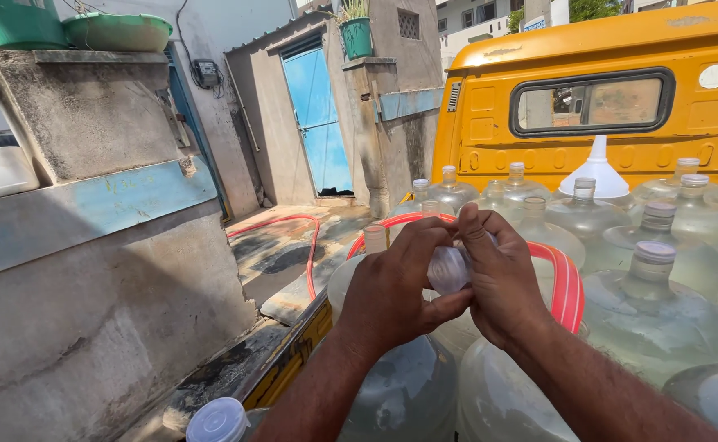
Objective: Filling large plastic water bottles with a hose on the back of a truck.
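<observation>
- Nearest the camera, a white-capped water jug (218,421) shows at the bottom edge, beside the yellow side rail (293,352) of the truck bed.
- Two bare forearms rise from the lower frame and meet above a load of large, clear water jugs (654,323), which stand packed shoulder to shoulder.
- The left hand (392,286) and the right hand (498,274) are pressed together around a small white cap (447,268), fingers curled over it from both sides; only part of the cap shows between them.
- The cap sits at the centre of the frame, held in the air above the jugs directly below the wrists.
- A red hose (568,286) with pale stripes arcs behind the hands, crossing over the jugs.
- Farther back, a white funnel (595,173) stands among the capped jugs, in front of the yellow truck cab (588,49) with its rear window.
- To the left, a rough concrete wall (89,286) with a faded blue band runs along the truck; a green tub (117,31) rests on top.
- Beyond, a thinner red hose (298,225) trails across wet ground towards a blue door (318,115).
</observation>
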